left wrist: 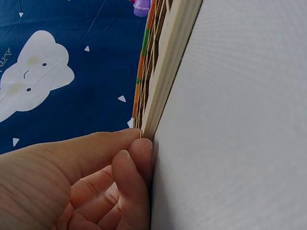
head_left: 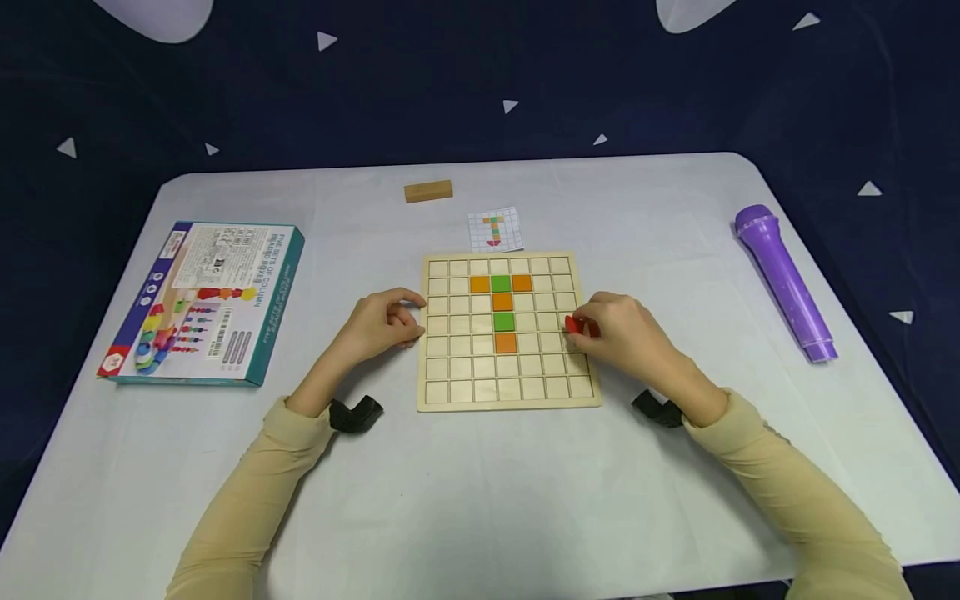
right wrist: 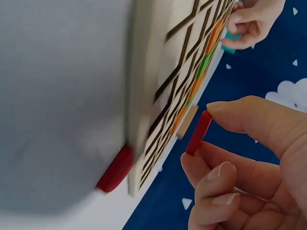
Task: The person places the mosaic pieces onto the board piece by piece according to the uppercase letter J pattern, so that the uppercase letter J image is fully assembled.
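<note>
My left hand (head_left: 378,323) touches the left edge of a wooden grid board (head_left: 459,368), its thumb and index fingertips against the rim in the head view. Orange and green square tiles lie in the board's cells, forming a T: a row with an orange tile (head_left: 479,285) at each end and a green tile (head_left: 500,284) between, then a column below. Over the board's right edge my right hand (head_left: 626,332) pinches a thin red piece (right wrist: 199,132) between thumb and index finger. A second red piece (right wrist: 116,169) lies beside the board in the right wrist view.
A pattern card (head_left: 495,231) sits just behind the board, with a wooden block (head_left: 428,192) farther back. On the left lies a toy box (head_left: 202,300); a purple tube (head_left: 786,285) lies on the right. Black wrist straps (head_left: 356,414) show under the sleeves.
</note>
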